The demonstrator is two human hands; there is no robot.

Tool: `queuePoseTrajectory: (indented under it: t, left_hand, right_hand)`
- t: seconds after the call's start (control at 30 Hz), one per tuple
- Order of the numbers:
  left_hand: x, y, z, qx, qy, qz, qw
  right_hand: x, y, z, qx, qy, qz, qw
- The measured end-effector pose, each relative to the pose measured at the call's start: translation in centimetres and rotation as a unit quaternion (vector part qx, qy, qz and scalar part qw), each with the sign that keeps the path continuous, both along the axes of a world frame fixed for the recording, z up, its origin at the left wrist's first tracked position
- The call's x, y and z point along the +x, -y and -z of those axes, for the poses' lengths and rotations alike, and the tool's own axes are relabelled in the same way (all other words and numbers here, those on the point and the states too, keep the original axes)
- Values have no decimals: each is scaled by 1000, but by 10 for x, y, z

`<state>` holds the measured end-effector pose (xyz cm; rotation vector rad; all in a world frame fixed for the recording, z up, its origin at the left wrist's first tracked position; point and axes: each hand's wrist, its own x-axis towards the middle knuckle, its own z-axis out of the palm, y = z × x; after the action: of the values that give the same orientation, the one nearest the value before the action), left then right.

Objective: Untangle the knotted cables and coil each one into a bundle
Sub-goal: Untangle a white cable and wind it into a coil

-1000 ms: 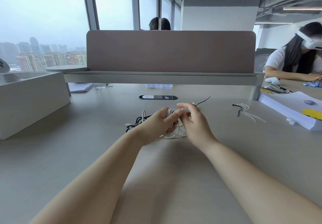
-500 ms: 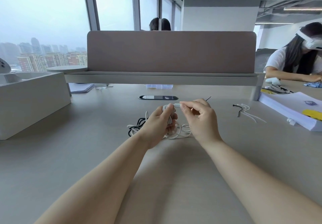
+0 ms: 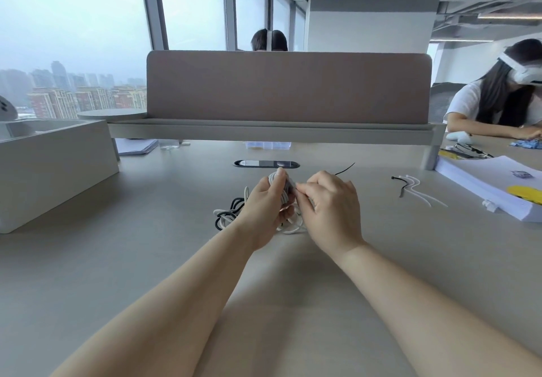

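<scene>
My left hand [image 3: 264, 206] grips a white cable coil [image 3: 278, 181] over the middle of the worktop [image 3: 117, 259]. My right hand [image 3: 331, 203] pinches its loose end against the wraps. I judge this bundle nearly done; next, tuck that end in firmly. A black-and-white tangle [image 3: 228, 214] lies beneath, with cable ties [image 3: 410, 186] farther right.

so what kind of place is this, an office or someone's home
Most likely a shared open-plan office, high up: a long desk with a fabric divider screen, tall windows looking over city towers, and another person working at the next spot.
</scene>
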<state>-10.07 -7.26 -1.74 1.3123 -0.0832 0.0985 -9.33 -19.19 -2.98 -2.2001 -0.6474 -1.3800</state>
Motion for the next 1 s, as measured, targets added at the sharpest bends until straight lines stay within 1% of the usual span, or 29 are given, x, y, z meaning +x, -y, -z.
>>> queuePoseTrajectory:
  t: [0.13,0.3,0.47,0.6,0.67,0.77,0.83,0.9,1.0]
  left_hand:
    - [2,-2,2,18,15,-3,1000]
    - [6,-7,1,42,26,-34,998]
    - [5,-7,0,103,61,-62,991]
    - [5,-7,-1,142,80,-93,982]
    - [8,-9,1,146,80,-114,979]
    - [11,-10,3,172,84,-150,970]
    - [11,-10,5,207,85,-187,957]
    - [11,-7,6,238,93,-202,945]
    - [5,0,4,297,107,-196,928]
  right_hand:
    - [-5,-8,2,-66,15,17,998]
    - [-7,-15,6,-113,1,19,993]
    - [-7,-18,11,-163,-7,47,985]
    - [-8,-21,12,-175,-19,43,983]
    - [-9,-21,12,-172,-30,26,984]
    - [-7,-18,12,-126,-69,-26,989]
    - [-4,-14,10,-50,-113,-82,989]
    - [-3,-11,8,41,-156,-141,977]
    - [-6,-8,5,156,-202,-168,952]
